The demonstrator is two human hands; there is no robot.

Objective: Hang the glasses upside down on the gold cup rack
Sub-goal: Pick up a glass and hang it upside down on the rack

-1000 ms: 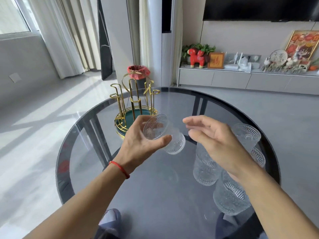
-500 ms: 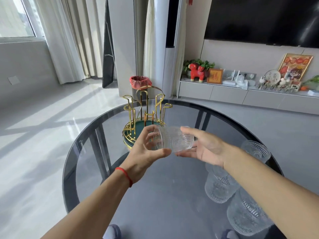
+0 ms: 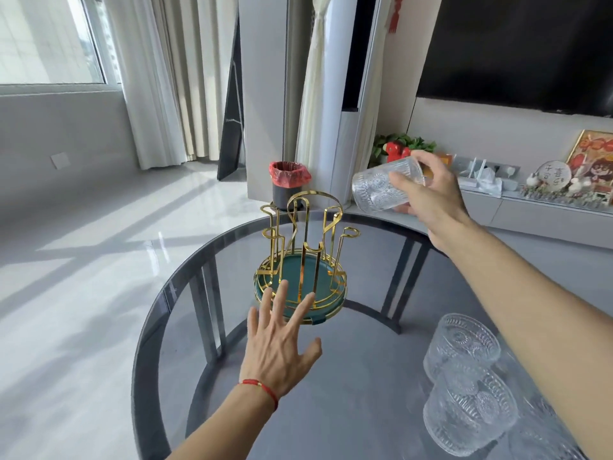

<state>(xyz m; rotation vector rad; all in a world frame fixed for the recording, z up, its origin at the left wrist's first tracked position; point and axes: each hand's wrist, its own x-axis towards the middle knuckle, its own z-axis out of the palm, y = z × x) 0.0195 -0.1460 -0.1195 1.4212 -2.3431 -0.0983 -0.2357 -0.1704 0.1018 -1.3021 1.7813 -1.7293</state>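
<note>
Round smoked-glass table (image 3: 331,410) filled the lower view, dark frame legs visible through the top. You stood at its near edge.

Gold cup rack (image 3: 303,260) sat toward the far side of the table, upright on a green round base, wire pegs rising and all bare.

Your right hand (image 3: 431,197) was raised above and to the right of the rack, well clear of the pegs. It gripped a patterned clear glass (image 3: 381,187) around its body, thumb on the near side, fingers wrapped behind. The glass lay tilted close to sideways, one end pointing left toward the rack; which end was the mouth could not be told for certain. Glass and rack were apart, not touching.

Your left hand (image 3: 282,346) was low over the table, palm down, fingers spread and holding nothing. Its fingertips overlapped the near rim of the rack's base; contact could not be confirmed. Red string around that wrist.

More glasses (image 3: 464,376) of the same pattern stood clustered at the table's right near edge, under your right forearm, mouths up.
</note>
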